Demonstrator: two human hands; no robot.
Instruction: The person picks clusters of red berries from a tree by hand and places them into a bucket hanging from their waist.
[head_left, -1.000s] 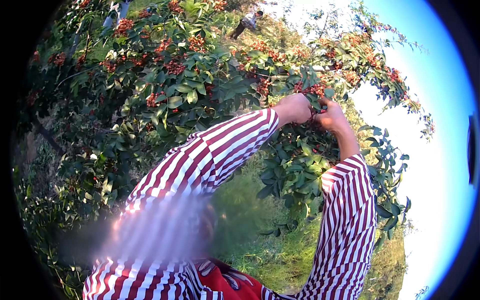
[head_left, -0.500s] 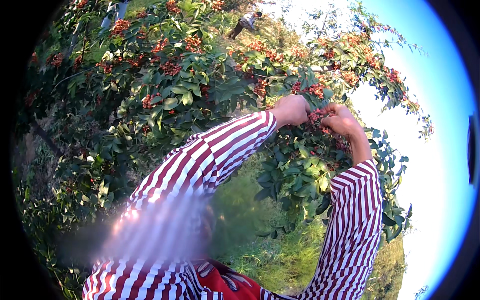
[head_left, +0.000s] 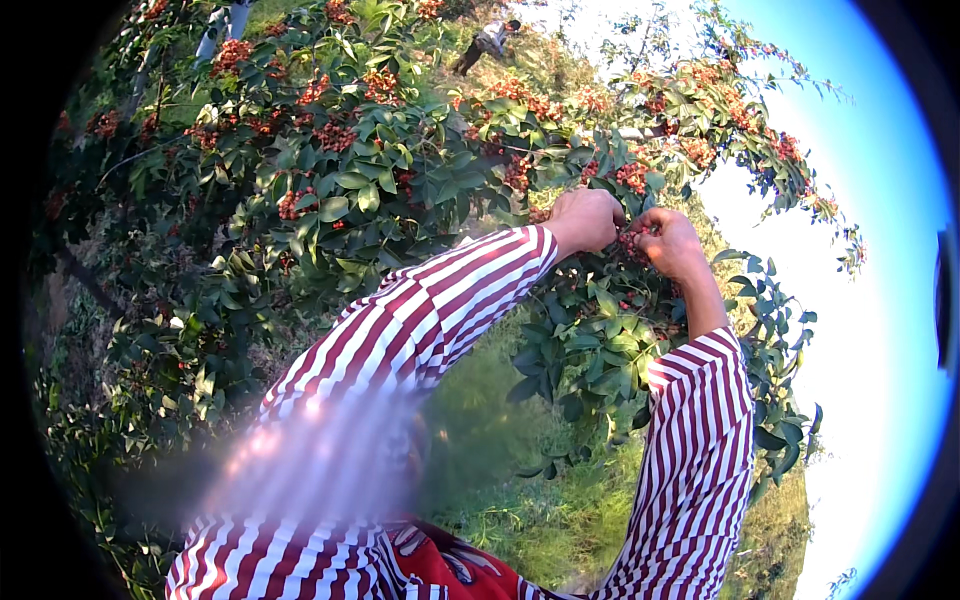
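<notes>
Apparently berries [head_left: 630,246] against right grip [head_left: 672,244]

free room btwn sleeves [head_left: 690,460] low down, but leafy branch [head_left: 600,345] hangs above & dense foliage [head_left: 240,205] blocks l side.

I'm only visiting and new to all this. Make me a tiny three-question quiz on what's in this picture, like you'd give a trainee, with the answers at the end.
1. True or false: the left hand and the right hand are close together, beside red berries.
2. Choose one: the person's sleeves are (a) plain, (b) striped, (c) dotted.
3. Fill in: another person can be seen in the distance, near the ____ edge of the picture.

Key: 1. True. 2. b. 3. Upper.
</notes>
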